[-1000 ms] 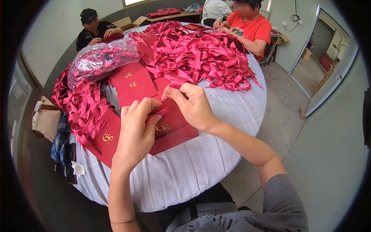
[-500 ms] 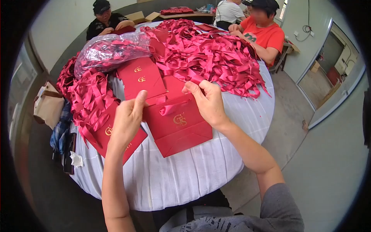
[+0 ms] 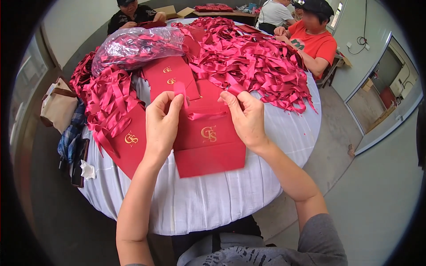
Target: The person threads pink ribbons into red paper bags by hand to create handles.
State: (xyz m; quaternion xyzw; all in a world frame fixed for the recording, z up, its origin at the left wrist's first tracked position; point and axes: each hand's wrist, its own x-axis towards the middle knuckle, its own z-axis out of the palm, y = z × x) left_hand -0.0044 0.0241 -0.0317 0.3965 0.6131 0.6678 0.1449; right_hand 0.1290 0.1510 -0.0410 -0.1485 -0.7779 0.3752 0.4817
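Observation:
A red paper gift bag (image 3: 195, 158) with a gold emblem lies flat in front of me, its upper edge between my hands. Across its front, near that edge, runs a pink ribbon handle (image 3: 207, 116). My left hand (image 3: 164, 119) pinches a short pink ribbon end that sticks up past the thumb. Opposite it, my right hand (image 3: 246, 116) is closed with thumb and forefinger together, and pink ribbon shows at its fingertips. Whether both ends belong to one ribbon I cannot tell.
More red bags lie behind (image 3: 164, 80) and to the left (image 3: 126, 148). A large heap of pink ribbons (image 3: 253, 66) covers the table's far side, beside a clear plastic bag (image 3: 137, 46). Two people work across the white-covered table (image 3: 213, 199); another sits further back.
My left hand has moved right and now pinches a ribbon end at the bag's upper edge. The bag has tipped flatter. The whole view has shifted slightly.

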